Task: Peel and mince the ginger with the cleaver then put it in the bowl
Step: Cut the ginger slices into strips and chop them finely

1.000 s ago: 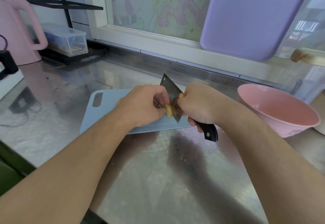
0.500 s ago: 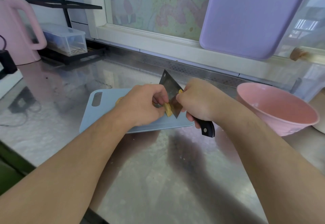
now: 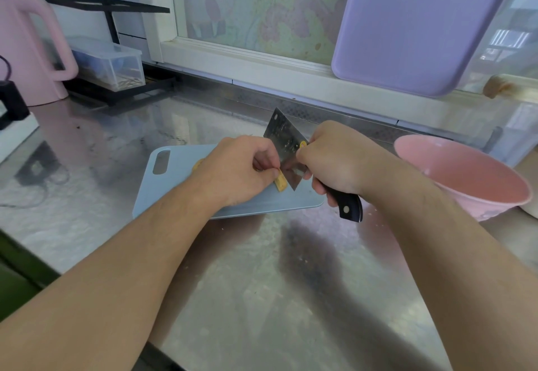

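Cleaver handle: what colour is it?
Black, with a pale rivet, on the cleaver handle below the right hand; the head view shows it.

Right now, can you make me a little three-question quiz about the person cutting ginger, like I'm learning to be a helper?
1. True or false: the pink bowl already has minced ginger in it.
2. Which hand grips the cleaver? A) left hand B) right hand
3. Fill in: the left hand pinches the ginger over the light blue ____.

Key:
1. False; it looks empty.
2. B, the right hand.
3. Cutting board.
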`<state>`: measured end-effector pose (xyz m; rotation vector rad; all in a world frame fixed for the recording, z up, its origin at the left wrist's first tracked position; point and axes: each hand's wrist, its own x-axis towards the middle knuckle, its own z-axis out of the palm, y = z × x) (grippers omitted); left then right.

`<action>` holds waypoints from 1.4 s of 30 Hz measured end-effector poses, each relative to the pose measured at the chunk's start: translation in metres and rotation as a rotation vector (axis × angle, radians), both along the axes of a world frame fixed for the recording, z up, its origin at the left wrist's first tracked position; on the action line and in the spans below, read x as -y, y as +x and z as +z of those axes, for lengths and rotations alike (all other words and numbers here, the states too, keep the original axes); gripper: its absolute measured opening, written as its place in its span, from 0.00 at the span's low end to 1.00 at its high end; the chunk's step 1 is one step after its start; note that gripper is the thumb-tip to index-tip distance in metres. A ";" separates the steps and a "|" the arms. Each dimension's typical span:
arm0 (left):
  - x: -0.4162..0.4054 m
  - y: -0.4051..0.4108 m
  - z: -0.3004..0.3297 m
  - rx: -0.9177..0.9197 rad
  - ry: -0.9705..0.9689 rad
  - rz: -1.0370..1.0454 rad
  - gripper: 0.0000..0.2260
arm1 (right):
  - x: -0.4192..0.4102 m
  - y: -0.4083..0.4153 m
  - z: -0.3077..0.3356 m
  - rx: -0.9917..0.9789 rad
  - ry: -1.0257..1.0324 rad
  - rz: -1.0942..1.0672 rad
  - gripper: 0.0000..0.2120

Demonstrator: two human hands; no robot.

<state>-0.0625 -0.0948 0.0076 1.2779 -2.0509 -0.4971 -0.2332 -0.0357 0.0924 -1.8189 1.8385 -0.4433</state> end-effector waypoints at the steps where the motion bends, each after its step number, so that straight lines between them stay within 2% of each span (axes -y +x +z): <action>1: 0.000 0.000 0.000 0.000 0.003 0.002 0.05 | -0.001 0.001 0.000 -0.005 0.006 0.003 0.12; 6: 0.000 0.000 0.000 0.002 0.008 0.011 0.05 | -0.001 0.002 0.000 -0.039 -0.003 0.007 0.10; 12: 0.000 -0.001 -0.001 0.009 0.009 0.038 0.06 | -0.001 0.006 -0.002 -0.066 -0.055 -0.001 0.14; 17: 0.001 -0.003 0.000 0.030 0.001 0.051 0.06 | -0.004 0.007 0.000 -0.040 0.052 0.018 0.12; 27: -0.002 -0.003 0.003 0.067 -0.003 0.063 0.06 | -0.010 0.006 0.008 -0.103 0.056 0.028 0.11; 33: -0.003 -0.003 0.005 0.065 -0.009 0.061 0.06 | -0.014 0.003 0.012 -0.069 0.084 0.032 0.11; 42: -0.003 -0.004 0.006 0.080 -0.006 0.057 0.06 | -0.011 0.005 0.008 -0.145 0.030 0.050 0.11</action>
